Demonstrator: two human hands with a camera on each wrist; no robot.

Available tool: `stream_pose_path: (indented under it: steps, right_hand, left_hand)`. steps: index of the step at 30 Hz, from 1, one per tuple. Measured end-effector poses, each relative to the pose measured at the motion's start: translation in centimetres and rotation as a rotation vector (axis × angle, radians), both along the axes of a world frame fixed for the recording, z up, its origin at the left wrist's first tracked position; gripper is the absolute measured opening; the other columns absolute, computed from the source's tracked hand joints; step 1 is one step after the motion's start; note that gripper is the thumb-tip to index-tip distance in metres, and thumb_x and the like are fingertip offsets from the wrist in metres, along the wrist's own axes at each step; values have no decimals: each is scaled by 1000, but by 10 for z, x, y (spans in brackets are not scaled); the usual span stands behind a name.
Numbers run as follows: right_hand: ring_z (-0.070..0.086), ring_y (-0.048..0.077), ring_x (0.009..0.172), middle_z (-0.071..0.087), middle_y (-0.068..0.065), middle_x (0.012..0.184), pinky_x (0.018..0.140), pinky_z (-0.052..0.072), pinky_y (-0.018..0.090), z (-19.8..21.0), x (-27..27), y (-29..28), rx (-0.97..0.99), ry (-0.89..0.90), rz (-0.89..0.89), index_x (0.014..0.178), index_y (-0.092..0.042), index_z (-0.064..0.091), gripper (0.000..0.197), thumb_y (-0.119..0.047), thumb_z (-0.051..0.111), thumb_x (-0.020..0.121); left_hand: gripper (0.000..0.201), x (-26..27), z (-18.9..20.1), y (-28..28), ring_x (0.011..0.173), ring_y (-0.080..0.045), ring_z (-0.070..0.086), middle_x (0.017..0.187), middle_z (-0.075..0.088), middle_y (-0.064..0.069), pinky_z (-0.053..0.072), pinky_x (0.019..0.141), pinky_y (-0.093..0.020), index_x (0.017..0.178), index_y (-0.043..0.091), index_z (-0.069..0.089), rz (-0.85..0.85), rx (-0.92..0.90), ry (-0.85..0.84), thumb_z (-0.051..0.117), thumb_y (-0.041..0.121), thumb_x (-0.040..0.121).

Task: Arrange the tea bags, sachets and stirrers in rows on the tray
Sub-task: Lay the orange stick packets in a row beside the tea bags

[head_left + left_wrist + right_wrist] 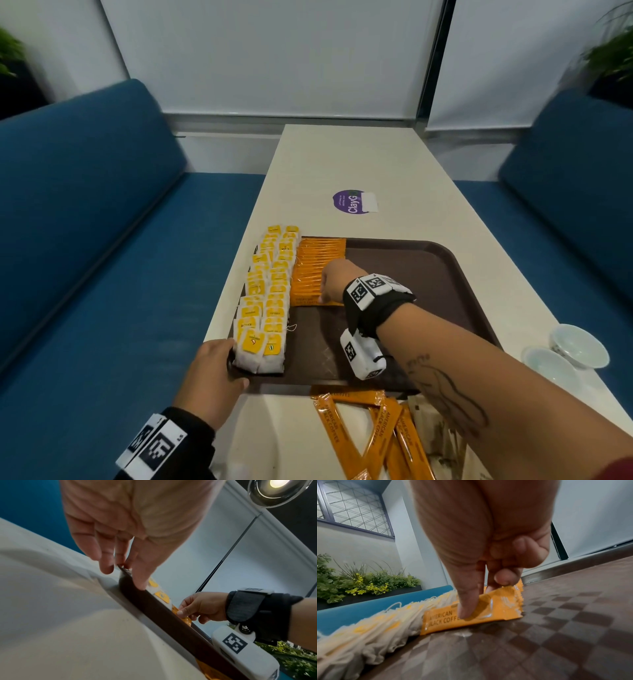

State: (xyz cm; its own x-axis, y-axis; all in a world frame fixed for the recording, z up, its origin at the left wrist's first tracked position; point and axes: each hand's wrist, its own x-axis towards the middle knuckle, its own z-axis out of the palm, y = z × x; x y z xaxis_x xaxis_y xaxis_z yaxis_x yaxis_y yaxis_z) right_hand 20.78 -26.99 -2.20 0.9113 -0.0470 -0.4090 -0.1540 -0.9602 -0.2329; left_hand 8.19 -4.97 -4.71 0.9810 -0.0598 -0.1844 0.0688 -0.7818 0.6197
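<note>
A brown tray [411,274] lies on the white table. Along its left side run two rows of tea bags [267,298] with yellow tags. Beside them is a row of orange coffee sachets [315,263]. My right hand [330,282] reaches over the tray to the near end of that row. In the right wrist view, my right hand [484,597] pinches the nearest sachet [496,609], marked "American Black Coffee", between thumb and forefinger; the sachet touches the tray floor [556,628]. My left hand [219,366] holds the tray's near left corner, thumb on the rim [154,604].
Several loose orange sachets [363,425] and pale paper packets [438,435] lie on the table in front of the tray. Two small white bowls [579,346] stand at the right edge. A purple sticker [352,202] lies beyond the tray. Blue benches flank the table.
</note>
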Motion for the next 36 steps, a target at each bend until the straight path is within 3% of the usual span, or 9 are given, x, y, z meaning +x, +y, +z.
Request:
stream_pose_path:
  steps: [6,13,21,23,27,29,32,34,36]
  right_hand:
    - [65,24,90,67,5,95,84,55,38,-5,4,3,-22,-28,5,94,-10,66,30,-31,77,76]
    - [63,24,86,61,3,87,76,53,35,-5,3,4,-9,-40,24,89,-12,59,30,-29,79,75]
    - [59,22,81,56,1,80,71,50,34,0,0,8,-4,-77,75,87,-11,56,34,-31,80,74]
    - [61,23,84,59,3,82,72,52,34,6,-2,7,5,-83,76,83,-11,57,31,-30,79,75]
    - [61,23,93,64,8,97,84,52,37,32,-21,0,107,-156,31,99,-4,62,36,-30,76,78]
    - [57,19,84,60,4,87,76,49,33,48,-40,-6,217,-252,12,89,-7,61,28,-27,77,78]
    - [52,12,70,54,-3,75,64,43,26,69,-82,-19,397,-333,4,83,-13,59,24,-22,79,75]
    - [53,9,72,56,-4,79,65,44,24,81,-114,-30,397,-320,60,86,-13,61,21,-22,78,76]
    - [53,5,73,58,-7,81,67,44,21,89,-150,-39,338,-286,98,86,-15,64,18,-24,76,77]
  left_hand:
    - [40,-2,2,0,93,-12,47,110,41,4,36,85,-20,113,13,57,13,-20,-1,70,1,77]
    - [41,-6,7,-2,92,-12,47,110,38,5,34,85,-19,96,25,43,18,-71,-15,69,-1,78]
    - [41,-5,5,-1,94,-12,46,114,41,4,35,83,-20,111,18,54,24,-58,-15,70,2,78]
    - [46,-6,5,-2,102,-16,47,124,44,-3,37,90,-24,119,13,54,42,-41,-23,70,3,77]
    - [61,-15,13,-4,132,-27,33,144,34,-10,28,105,-33,133,14,47,62,33,-93,72,10,77]
    - [65,-21,16,-3,128,-24,36,140,38,-7,30,101,-29,135,16,45,-7,49,-137,74,15,77]
    - [57,-37,24,-4,110,-11,49,126,48,5,36,83,-19,129,24,49,-189,45,-127,73,23,78]
    - [50,-50,31,-10,92,3,50,114,50,16,36,70,-8,125,32,48,-319,52,-58,71,28,80]
    - [45,-65,36,-19,87,5,50,106,49,23,38,67,-7,122,38,45,-431,90,14,68,34,82]
